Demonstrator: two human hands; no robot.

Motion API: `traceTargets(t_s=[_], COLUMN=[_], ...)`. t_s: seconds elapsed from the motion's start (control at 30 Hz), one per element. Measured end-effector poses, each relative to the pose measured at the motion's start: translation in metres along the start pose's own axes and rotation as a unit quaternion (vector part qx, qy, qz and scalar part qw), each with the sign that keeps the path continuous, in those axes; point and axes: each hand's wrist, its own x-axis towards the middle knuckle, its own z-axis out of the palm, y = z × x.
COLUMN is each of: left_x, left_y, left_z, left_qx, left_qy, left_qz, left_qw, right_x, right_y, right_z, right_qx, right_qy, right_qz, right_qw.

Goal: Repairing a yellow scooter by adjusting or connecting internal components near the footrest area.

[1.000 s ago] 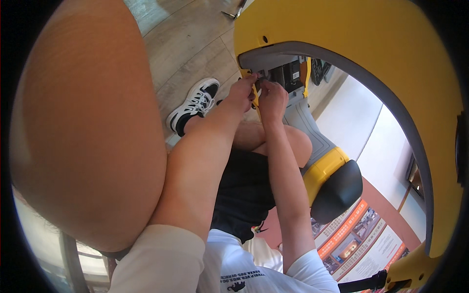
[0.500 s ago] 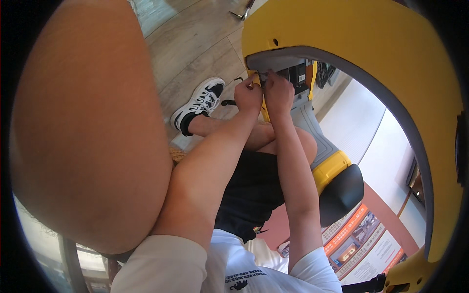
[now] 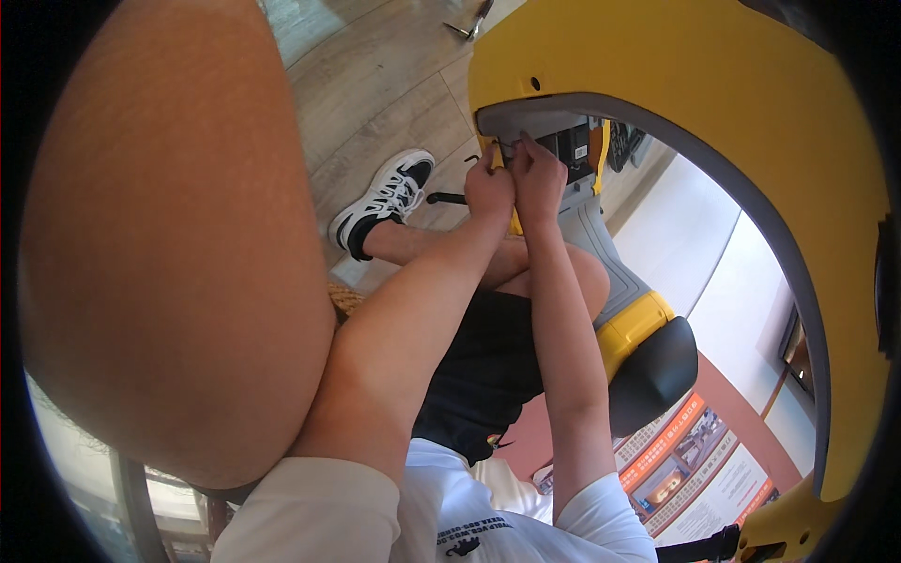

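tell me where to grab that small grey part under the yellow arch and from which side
Probably best pinched at its lower edge, coming up from below. The grey part sits tucked under the yellow arch, so its top and back are closed off. Both the left hand and right hand reach it from underneath, fingers pressed at that edge; the exact grip is too small to tell.
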Motion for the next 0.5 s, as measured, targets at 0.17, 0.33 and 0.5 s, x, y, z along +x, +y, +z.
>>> traceTargets(t_s=[0.17,0.33,0.5], left_x=[-0.002,0.003,0.004], left_y=[-0.002,-0.008,-0.007], left_z=[0.003,0.004,0.007], left_qx=[-0.019,-0.056,-0.076], left_qy=[-0.016,-0.055,-0.051], left_qz=[0.004,-0.011,-0.003], left_qw=[1.0,0.997,0.996], right_x=[0.005,0.002,0.001], right_y=[-0.007,0.001,-0.017], right_z=[-0.003,-0.003,-0.018], right_qx=[-0.018,-0.017,-0.086], right_qy=[-0.006,-0.012,0.007], right_qz=[0.058,0.004,0.002], right_qw=[0.998,1.0,0.996])
